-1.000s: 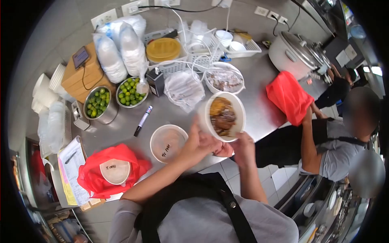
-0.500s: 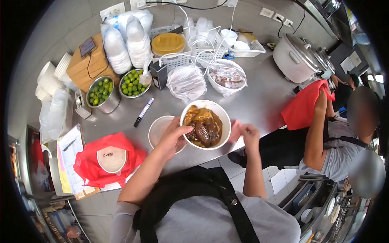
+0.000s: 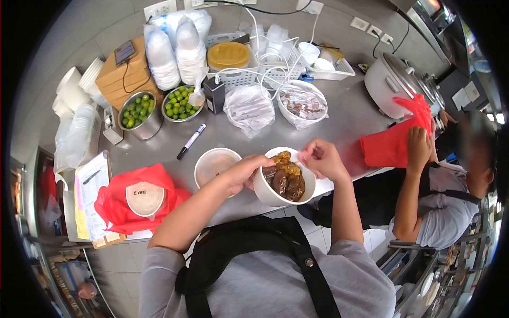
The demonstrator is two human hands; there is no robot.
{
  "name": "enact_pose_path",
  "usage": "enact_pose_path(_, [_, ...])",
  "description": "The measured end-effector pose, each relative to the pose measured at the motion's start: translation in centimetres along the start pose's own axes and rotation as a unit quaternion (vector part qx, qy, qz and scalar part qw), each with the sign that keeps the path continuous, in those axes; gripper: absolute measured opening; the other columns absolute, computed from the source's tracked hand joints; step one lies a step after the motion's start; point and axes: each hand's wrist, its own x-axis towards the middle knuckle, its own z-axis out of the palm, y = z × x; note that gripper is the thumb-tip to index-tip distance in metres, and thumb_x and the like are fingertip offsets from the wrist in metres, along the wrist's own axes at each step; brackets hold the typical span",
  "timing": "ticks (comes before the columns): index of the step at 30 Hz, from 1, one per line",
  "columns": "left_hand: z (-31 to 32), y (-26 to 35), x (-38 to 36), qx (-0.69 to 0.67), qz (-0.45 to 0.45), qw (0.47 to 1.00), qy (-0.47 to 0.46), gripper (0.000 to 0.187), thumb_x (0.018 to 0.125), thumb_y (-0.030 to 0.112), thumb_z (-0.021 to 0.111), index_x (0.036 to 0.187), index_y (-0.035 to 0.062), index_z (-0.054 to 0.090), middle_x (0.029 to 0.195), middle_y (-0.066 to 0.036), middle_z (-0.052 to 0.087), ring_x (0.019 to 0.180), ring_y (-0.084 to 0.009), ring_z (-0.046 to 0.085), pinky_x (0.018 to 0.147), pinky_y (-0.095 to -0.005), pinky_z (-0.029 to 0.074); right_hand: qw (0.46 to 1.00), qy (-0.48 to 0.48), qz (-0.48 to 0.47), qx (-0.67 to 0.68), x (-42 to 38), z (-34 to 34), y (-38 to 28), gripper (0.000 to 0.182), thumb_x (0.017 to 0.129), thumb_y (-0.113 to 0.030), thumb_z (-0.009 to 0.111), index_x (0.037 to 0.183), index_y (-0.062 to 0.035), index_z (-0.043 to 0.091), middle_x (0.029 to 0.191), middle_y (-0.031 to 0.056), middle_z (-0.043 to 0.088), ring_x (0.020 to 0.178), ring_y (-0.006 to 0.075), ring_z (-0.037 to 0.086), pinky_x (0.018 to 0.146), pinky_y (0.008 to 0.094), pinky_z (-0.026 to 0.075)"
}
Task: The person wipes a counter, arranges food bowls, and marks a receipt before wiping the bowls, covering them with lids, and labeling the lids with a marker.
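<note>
My left hand [image 3: 245,174] grips the left rim of a white bowl [image 3: 263,192] near the counter's front edge. Brown, saucy food [image 3: 286,179] fills the bowl, which tilts slightly. At the bowl's upper right rim is my right hand [image 3: 322,159], fingers bent together around something pinkish that I cannot make out. Beside my left wrist sits a round container with a translucent lid [image 3: 209,164], partly hidden by the forearm. Farther left, a lidded container with writing [image 3: 145,199] stands inside an open red bag [image 3: 114,195].
Behind are a marker [image 3: 191,141], two metal bowls of green citrus [image 3: 139,112], plastic-covered bowls [image 3: 302,106], baskets and cables. A rice cooker [image 3: 384,87] stands at right. A co-worker [image 3: 450,196] holds a red bag [image 3: 389,143]. Papers [image 3: 94,183] lie left.
The bowl has moved right and slightly down with my left hand. My right hand has come up to its rim from the right. The co-worker's red bag has changed shape.
</note>
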Motion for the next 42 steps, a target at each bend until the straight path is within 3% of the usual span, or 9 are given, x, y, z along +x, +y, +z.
enact_pose_path(8, [-1.0, 0.5, 0.4, -0.056, 0.073, 0.991, 0.095, 0.052, 0.077, 0.036, 0.06, 0.117, 0.0077, 0.043, 0.104, -0.006, 0.054, 0.089, -0.0157, 0.057, 0.068, -0.0337, 0.047, 0.979, 0.205, 0.007, -0.016, -3.4, -4.1, 1.8, 0.011, 0.067, 0.006, 0.061, 0.073, -0.0021, 0.056, 0.073, 0.0019, 0.056, 0.067, 0.0069, 0.053, 0.057, 0.0224, 0.043])
enact_pose_path(10, [-1.2, 1.1, 0.3, -0.054, 0.102, 0.986, 0.12, 0.055, 0.076, 0.036, 0.06, 0.119, 0.0078, 0.039, 0.106, -0.008, 0.054, 0.091, -0.0172, 0.056, 0.069, -0.0359, 0.047, 0.896, 0.265, -0.177, -0.31, -2.8, -3.6, 2.7, 0.011, 0.078, -0.007, 0.062, 0.085, 0.0004, 0.06, 0.083, 0.0055, 0.057, 0.072, 0.0096, 0.054, 0.06, 0.0265, 0.045])
enact_pose_path(14, [-1.4, 0.1, 2.0, -0.033, 0.119, 0.98, 0.156, 0.078, 0.067, 0.036, 0.068, 0.128, 0.0073, 0.029, 0.103, -0.012, 0.053, 0.088, -0.0187, 0.056, 0.065, -0.0325, 0.046, 0.977, 0.107, 0.038, 0.181, -2.9, 2.6, 0.6, 0.046, 0.092, -0.04, 0.043, 0.115, 0.0008, 0.047, 0.093, 0.0122, 0.058, 0.076, 0.0226, 0.059, 0.061, 0.0333, 0.049])
enact_pose_path(19, [-1.0, -0.1, -0.1, 0.088, 0.212, 0.964, 0.134, 0.091, 0.071, 0.043, 0.067, 0.134, -0.0063, 0.025, 0.13, -0.028, 0.039, 0.123, -0.0325, 0.039, 0.102, -0.0341, 0.03, 0.972, 0.179, 0.082, 0.131, -0.8, 3.4, 6.9, 0.045, 0.081, -0.017, 0.043, 0.122, 0.0023, 0.042, 0.105, 0.0167, 0.055, 0.088, 0.0268, 0.059, 0.066, 0.0335, 0.052])
enact_pose_path(20, [-1.4, 0.2, -1.1, 0.113, 0.226, 0.958, 0.136, 0.092, 0.072, 0.045, 0.066, 0.134, -0.0074, 0.023, 0.131, -0.028, 0.037, 0.124, -0.0337, 0.037, 0.103, -0.0346, 0.029, 0.967, 0.19, 0.06, 0.161, -1.0, 4.1, 6.1, 0.036, 0.081, -0.016, 0.043, 0.11, 0.0049, 0.048, 0.099, 0.0186, 0.054, 0.076, 0.0292, 0.061, 0.049, 0.0403, 0.055])
enact_pose_path(25, [-9.4, 4.4, -8.1, 0.31, 0.423, 0.804, 0.282, 0.057, 0.08, 0.035, 0.064, 0.124, 0.0043, 0.045, 0.124, -0.015, 0.049, 0.115, -0.0271, 0.046, 0.095, -0.0347, 0.037, 0.969, 0.193, 0.142, 0.053, -0.7, 5.1, 7.4, 0.045, 0.084, -0.017, 0.04, 0.126, -0.0012, 0.037, 0.104, 0.0175, 0.053, 0.069, 0.0301, 0.061, 0.046, 0.0384, 0.054])
enact_pose_path(31, [-27.8, 7.5, -19.9, 0.384, 0.332, 0.555, 0.659, 0.015, 0.072, 0.014, 0.065, 0.084, 0.0045, 0.065, 0.095, -0.015, 0.061, 0.091, -0.0305, 0.058, 0.08, -0.038, 0.046, 0.938, 0.284, 0.199, 0.011, -1.1, 7.4, 6.8, 0.047, 0.091, -0.035, 0.046, 0.127, -0.0054, 0.038, 0.091, 0.0125, 0.057, 0.061, 0.0211, 0.06, 0.043, 0.0286, 0.048])
enact_pose_path(35, [-42.4, 1.3, -24.6, 0.493, 0.17, 0.384, 0.762, 0.047, 0.067, 0.016, 0.068, 0.107, -0.0026, 0.051, 0.11, -0.026, 0.051, 0.106, -0.0385, 0.047, 0.091, -0.0438, 0.04, 0.925, 0.34, 0.12, -0.117, -1.3, 6.3, 5.8, 0.041, 0.09, -0.033, 0.051, 0.109, 0.0037, 0.052, 0.088, 0.0103, 0.058, 0.06, 0.0136, 0.055, 0.049, 0.022, 0.043])
enact_pose_path(42, [-46.4, -1.3, -27.0, 0.527, 0.071, 0.385, 0.754, 0.07, 0.072, 0.039, 0.067, 0.123, -0.0019, 0.042, 0.124, -0.028, 0.044, 0.117, -0.0427, 0.04, 0.099, -0.044, 0.034, 0.903, 0.393, 0.09, -0.149, -3.4, 8.9, 2.8, 0.04, 0.091, -0.032, 0.05, 0.114, 0.0002, 0.051, 0.097, 0.0112, 0.058, 0.078, 0.0131, 0.056, 0.057, 0.0219, 0.045])
